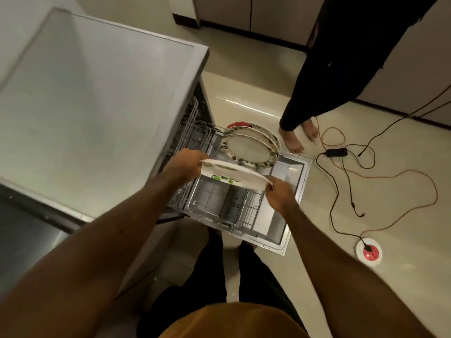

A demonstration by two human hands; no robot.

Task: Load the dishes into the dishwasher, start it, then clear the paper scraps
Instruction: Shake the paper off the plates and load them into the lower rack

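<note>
Two hands hold one white plate [234, 175] with green markings at centre frame, tilted, above the pulled-out lower rack [219, 208] of the dishwasher [97, 93]. The left hand [181, 164] has its grip curled round the plate's left rim; the right hand [280, 193] pinches the right rim in its grip. Just beyond, toward the upper middle, several patterned plates [249, 147] stand on edge at the rack's far end, close to the held plate's far edge but apart from it. The rack's near half shows open wire rows. Under the rack the open door [292, 172] lies flat, its metal border reaching right and toward the lower middle. Right of the door, cables [338, 191] loop over the pale floor [244, 93] to a black adapter [336, 152] and a round floor socket [368, 251]. Another person's bare feet [294, 142] stand just beyond the door's far corner
</note>
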